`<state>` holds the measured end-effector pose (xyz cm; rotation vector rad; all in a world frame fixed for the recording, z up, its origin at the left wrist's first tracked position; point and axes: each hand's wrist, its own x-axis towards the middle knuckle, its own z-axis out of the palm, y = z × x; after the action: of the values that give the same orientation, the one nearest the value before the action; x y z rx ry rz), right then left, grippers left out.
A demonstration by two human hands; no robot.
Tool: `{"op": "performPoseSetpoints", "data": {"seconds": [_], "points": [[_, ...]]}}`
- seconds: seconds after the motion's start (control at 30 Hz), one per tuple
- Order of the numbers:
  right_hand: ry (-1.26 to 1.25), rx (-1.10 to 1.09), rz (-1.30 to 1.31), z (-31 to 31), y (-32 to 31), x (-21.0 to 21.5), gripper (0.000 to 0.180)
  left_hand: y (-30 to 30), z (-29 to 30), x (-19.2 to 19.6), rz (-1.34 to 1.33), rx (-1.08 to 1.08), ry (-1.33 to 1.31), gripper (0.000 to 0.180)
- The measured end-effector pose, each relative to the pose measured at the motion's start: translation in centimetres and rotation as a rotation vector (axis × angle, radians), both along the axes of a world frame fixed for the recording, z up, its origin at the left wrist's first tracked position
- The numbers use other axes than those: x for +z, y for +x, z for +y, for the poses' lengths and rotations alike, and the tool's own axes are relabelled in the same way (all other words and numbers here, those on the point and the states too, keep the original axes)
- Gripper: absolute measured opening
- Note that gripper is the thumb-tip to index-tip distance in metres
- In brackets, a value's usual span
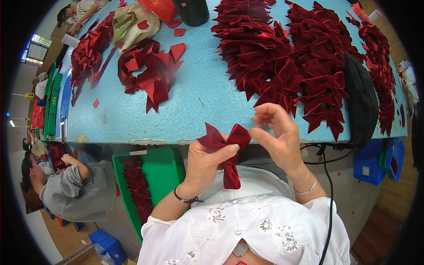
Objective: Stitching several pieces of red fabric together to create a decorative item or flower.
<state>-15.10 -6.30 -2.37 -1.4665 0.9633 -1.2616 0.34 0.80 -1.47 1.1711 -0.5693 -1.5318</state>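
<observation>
A dark red velvet bow [230, 165] is pinched in my left hand [201, 163], its thumb pressed over the middle. One pointed end sticks up to the left, and a loop hangs down in front of my white blouse. My right hand [282, 141] is raised just right of the bow, its fingers bent and the thumb apart from them. Its thumb tip is close to the bow's right edge; whether they touch I cannot tell. Nothing shows between its fingers.
Rows of finished red bows [260, 57] cover the blue table [198, 88]. Loose red velvet pieces [148, 73] lie left, near a pale cloth [134, 24] and a dark cup [192, 11]. A black bag [360, 101] stands right. A green bin [163, 170] holds bows; a person [79, 190] sits left.
</observation>
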Motion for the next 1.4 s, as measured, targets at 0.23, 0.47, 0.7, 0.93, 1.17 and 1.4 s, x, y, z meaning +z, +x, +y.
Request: {"op": "performPoseSetpoints", "data": {"seconds": [0.23,0.47,0.7,0.93,1.17,1.4], "points": [[0.095,0.373,0.058,-0.3,-0.5,-0.7,0.008,0.3,0.0,-0.2,-0.075,-0.114,0.010,0.016],[-0.099,0.215,0.164,-0.1,-0.2,-0.8,0.010,0.5,-0.4,0.1,-0.082,-0.162,0.019,0.016],[0.264,0.094,-0.339,-1.4,-0.3,0.5,0.018,0.9,-0.1,-0.1,-0.064,-0.154,-0.004,0.017],[0.214,0.350,-0.031,-0.2,-0.8,-0.1,0.009,0.5,-0.4,0.8,-0.096,-0.172,0.025,0.016],[0.228,0.263,0.003,-0.1,-0.9,0.3,0.005,1.1,-0.7,0.8,-0.116,-0.217,0.024,0.017],[0.171,0.285,0.107,-1.4,-1.4,0.9,0.013,0.9,-1.0,0.8,-0.117,-0.313,0.051,0.017]]}}
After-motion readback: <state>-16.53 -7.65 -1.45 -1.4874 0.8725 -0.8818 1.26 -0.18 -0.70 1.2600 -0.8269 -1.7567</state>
